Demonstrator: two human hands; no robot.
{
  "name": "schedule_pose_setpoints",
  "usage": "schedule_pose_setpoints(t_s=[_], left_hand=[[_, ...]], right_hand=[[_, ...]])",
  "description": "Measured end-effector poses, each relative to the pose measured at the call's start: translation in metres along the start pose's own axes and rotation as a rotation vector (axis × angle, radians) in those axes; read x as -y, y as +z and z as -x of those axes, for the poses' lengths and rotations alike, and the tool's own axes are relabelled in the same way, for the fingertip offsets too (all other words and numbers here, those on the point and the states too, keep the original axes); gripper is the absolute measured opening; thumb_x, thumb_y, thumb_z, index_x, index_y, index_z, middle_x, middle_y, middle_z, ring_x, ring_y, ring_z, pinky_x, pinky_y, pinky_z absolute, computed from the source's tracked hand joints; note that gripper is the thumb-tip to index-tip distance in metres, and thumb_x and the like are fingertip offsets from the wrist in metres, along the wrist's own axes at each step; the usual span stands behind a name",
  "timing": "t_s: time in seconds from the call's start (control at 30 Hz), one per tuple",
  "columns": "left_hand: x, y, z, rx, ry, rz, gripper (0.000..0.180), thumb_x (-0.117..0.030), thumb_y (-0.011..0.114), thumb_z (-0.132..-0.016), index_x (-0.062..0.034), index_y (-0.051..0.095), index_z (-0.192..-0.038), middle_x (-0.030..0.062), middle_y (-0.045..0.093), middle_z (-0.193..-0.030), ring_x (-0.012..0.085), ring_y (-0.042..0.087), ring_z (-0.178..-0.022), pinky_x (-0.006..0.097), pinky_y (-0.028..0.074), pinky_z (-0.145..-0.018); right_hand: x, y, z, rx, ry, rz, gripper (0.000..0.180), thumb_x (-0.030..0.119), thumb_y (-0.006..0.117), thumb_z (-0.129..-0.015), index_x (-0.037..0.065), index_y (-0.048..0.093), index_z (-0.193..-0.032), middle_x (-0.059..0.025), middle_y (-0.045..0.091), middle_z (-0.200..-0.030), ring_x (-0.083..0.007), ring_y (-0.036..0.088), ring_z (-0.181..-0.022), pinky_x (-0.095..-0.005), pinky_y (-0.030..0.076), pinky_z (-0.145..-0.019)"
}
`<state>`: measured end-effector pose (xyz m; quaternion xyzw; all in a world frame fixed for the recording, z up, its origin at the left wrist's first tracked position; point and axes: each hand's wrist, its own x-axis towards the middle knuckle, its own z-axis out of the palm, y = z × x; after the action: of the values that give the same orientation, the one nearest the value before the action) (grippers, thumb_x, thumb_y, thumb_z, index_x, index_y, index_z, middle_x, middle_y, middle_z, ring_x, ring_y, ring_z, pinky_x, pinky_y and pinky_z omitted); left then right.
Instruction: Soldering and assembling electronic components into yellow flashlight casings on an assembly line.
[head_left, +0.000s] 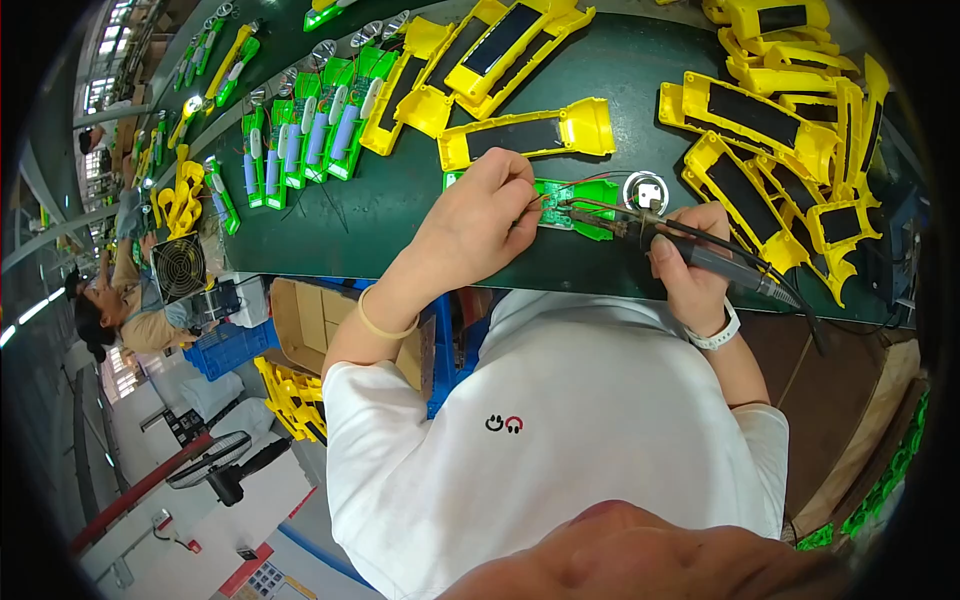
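Observation:
A green lamp housing (598, 192) lies on the dark green bench in front of me, with a green circuit board (553, 207) and thin wires in it. Beside its right end is a round reflector (634, 181) with a white middle. My left hand (478, 222) covers the left part of the housing, its fingers pinched at the board; what they hold is too small to make out. My right hand (694, 282) grips the black handle of a soldering iron (712, 265), whose thin tip end points left toward the board. A yellow casing (585, 128) with a dark panel lies just beyond.
Green housings (345, 140) with blue cells and reflectors stand in a row at the left. Yellow casings (740, 190) are heaped on the right and at the back. A cable (822, 335) trails from the iron. Left of the bench are a person (150, 310) and a blue crate (235, 348).

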<state>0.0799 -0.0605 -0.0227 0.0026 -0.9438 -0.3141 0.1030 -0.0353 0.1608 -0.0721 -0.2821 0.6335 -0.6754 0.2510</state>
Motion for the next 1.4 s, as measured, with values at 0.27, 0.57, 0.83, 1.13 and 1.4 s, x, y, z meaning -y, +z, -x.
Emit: schedule_pose_setpoints(t_s=[0.27,0.57,0.83,1.13,1.4], left_hand=[[-0.001,-0.002,-0.003,0.038,-0.013,-0.048,0.016,0.003,0.065,-0.066,-0.0009,0.054,-0.077,0.0100,0.049,-0.088,0.0255,0.054,-0.075,0.032,0.048,-0.063],[-0.004,-0.006,-0.006,0.084,0.004,-0.063,0.015,0.001,0.065,-0.068,-0.0007,0.053,-0.077,0.0101,0.048,-0.088,0.0254,0.053,-0.075,0.032,0.047,-0.063],[-0.020,-0.027,0.014,-0.058,-0.003,-0.440,0.037,-0.010,0.073,-0.068,-0.0042,0.056,-0.100,0.0139,0.049,-0.103,0.0298,0.050,-0.092,0.038,0.045,-0.077],[-0.003,0.001,0.029,-0.188,-0.070,0.091,0.026,0.000,0.068,-0.069,-0.0033,0.061,-0.094,0.0086,0.062,-0.078,0.0258,0.061,-0.068,0.032,0.050,-0.058],[0.006,-0.001,0.012,-0.139,0.391,-0.346,0.022,-0.006,0.065,-0.066,-0.0035,0.064,-0.088,0.0046,0.056,-0.078,0.0175,0.052,-0.066,0.028,0.041,-0.055]], right_hand=[[0.009,0.003,-0.003,-0.046,0.066,-0.201,0.024,0.011,0.063,-0.084,0.004,0.041,-0.092,-0.0028,0.051,-0.072,-0.0052,0.045,-0.058,-0.0189,0.038,-0.052],[0.011,0.005,-0.004,-0.099,0.021,-0.233,0.027,0.017,0.061,-0.085,0.005,0.039,-0.093,-0.0052,0.051,-0.067,-0.0068,0.044,-0.051,-0.0196,0.036,-0.046],[0.014,0.001,-0.001,-0.118,0.002,-0.236,0.027,0.017,0.061,-0.085,0.005,0.038,-0.093,-0.0055,0.051,-0.067,-0.0071,0.044,-0.052,-0.0201,0.037,-0.048],[0.015,0.000,0.001,-0.098,0.035,-0.207,0.026,0.016,0.061,-0.086,0.005,0.038,-0.094,-0.0052,0.051,-0.068,-0.0071,0.044,-0.052,-0.0200,0.037,-0.047],[0.010,0.000,0.000,-0.109,0.045,-0.196,0.022,0.010,0.060,-0.085,0.005,0.039,-0.091,-0.0032,0.051,-0.067,-0.0041,0.041,-0.048,-0.0178,0.034,-0.043]])
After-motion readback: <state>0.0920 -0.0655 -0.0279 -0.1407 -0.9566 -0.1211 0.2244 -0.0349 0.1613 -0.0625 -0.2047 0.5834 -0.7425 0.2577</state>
